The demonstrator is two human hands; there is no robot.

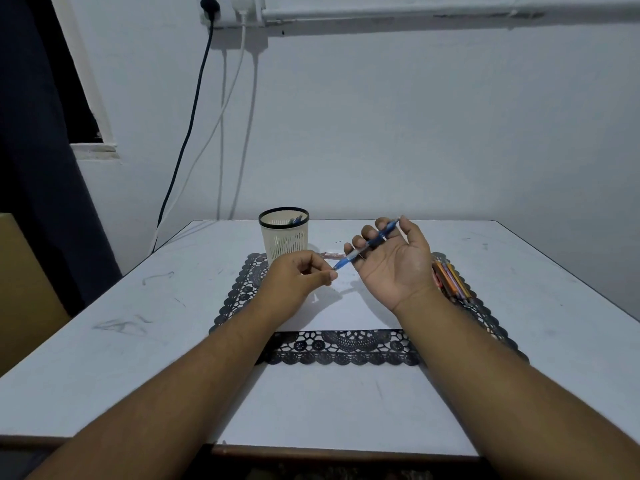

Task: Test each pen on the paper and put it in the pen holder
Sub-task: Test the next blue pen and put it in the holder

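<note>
A person's right hand point(391, 258) grips a blue pen point(367, 244) above the paper point(349, 310), while the left hand point(294, 277) pinches its tip; the pen holder point(284, 237) stands behind on the bench point(138, 306).

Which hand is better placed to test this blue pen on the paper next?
Right. The right hand already has its fingers curled round the blue pen, held above the paper with the tip pointing down-left. The left hand only pinches at the tip end, probably a cap.
</note>
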